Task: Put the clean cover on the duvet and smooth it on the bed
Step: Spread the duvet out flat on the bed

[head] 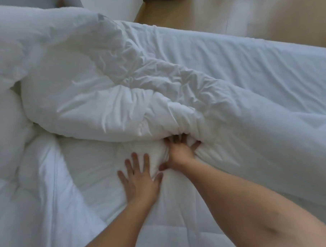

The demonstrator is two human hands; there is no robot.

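Note:
A white duvet (90,182) with stitched quilting lies flat on the bed in front of me. A white cover (104,92) is bunched in a thick, wrinkled roll across the middle and spreads flatter to the right. My left hand (140,178) lies flat on the duvet with fingers spread. My right hand (180,150) reaches under the edge of the bunched cover, its fingertips hidden in the folds, its thumb against a gathered lump of white fabric.
A plump white pillow (5,130) sits at the left edge. Wooden floor (200,7) shows beyond the far side of the bed, with white furniture (112,6) at the top.

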